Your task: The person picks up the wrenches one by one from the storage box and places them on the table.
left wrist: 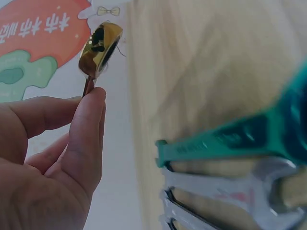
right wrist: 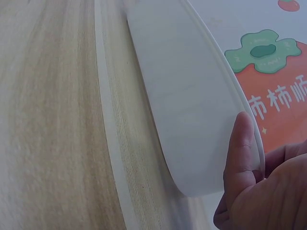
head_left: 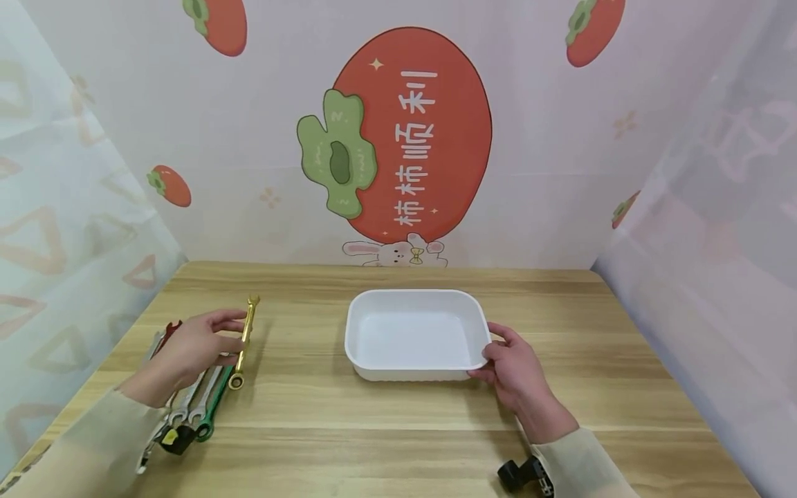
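In the head view my left hand (head_left: 199, 346) pinches a gold wrench (head_left: 247, 339) between thumb and fingers, its open end up and ring end down. The left wrist view shows the gold ring end (left wrist: 100, 50) close, just past the fingertips. Below that hand lies a row of wrenches, including a green wrench (head_left: 214, 404) and silver wrenches (head_left: 193, 401); a red wrench (head_left: 167, 333) is partly hidden behind it. My right hand (head_left: 513, 370) grips the right side of a white plastic tray (head_left: 411, 375) at the rim, with a finger along its outer wall in the right wrist view.
The wooden table (head_left: 299, 422) meets a printed backdrop (head_left: 261, 138) at its far edge, with hanging sheets at both sides. Black wrist camera parts (head_left: 523, 476) show by the right sleeve, and another dark piece (head_left: 177, 439) by the left.
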`<state>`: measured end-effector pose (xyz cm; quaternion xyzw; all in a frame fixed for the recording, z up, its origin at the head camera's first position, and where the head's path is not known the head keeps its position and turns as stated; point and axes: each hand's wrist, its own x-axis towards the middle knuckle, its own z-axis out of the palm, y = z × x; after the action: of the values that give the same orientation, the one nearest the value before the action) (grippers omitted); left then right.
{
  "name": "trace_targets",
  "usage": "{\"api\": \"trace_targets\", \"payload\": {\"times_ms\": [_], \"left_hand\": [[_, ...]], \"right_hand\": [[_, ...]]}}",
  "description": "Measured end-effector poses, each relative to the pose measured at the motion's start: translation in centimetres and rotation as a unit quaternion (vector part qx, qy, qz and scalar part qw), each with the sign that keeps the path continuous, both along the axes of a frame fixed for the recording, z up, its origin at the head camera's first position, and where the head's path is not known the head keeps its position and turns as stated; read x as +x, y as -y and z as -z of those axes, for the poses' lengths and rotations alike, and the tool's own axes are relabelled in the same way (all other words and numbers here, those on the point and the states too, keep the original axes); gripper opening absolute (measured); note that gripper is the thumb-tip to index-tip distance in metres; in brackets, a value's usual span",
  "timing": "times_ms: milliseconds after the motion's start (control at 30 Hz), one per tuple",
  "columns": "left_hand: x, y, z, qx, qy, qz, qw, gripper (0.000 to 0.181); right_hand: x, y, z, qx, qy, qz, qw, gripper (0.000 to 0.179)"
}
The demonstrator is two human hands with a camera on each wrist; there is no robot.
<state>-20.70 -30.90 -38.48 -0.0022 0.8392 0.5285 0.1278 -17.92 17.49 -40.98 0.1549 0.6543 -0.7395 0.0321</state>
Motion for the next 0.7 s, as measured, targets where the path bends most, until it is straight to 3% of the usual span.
{"api": "trace_targets", "payload": {"times_ms": [200,433,567,700], "left_hand": [[1.4,0.3,0.7,-0.007,0.026,0.005,0.9996,0.067],[2.0,-0.9,2.5,-0.018,0.037,0.001,0.9991,0.063],[2.3,-1.4,2.6,-0.052,0.022,-0.001,0.9984,0.056],[2.6,-1.9,2.3,-0.132,-0.019,0.012,0.9909,0.047]], "right_hand": [[0.1,-0.1,0.0,0.002,-0.001,0.0,1.0,0.058],[-0.1,-0.2,0.1,0.002,0.002,0.003,1.0,0.058],[-0.1,-0.2,0.1,0.001,0.0,0.002,1.0,0.058],[-0.1,-0.1,0.1,0.0,-0.003,0.0,1.0,0.058]]}}
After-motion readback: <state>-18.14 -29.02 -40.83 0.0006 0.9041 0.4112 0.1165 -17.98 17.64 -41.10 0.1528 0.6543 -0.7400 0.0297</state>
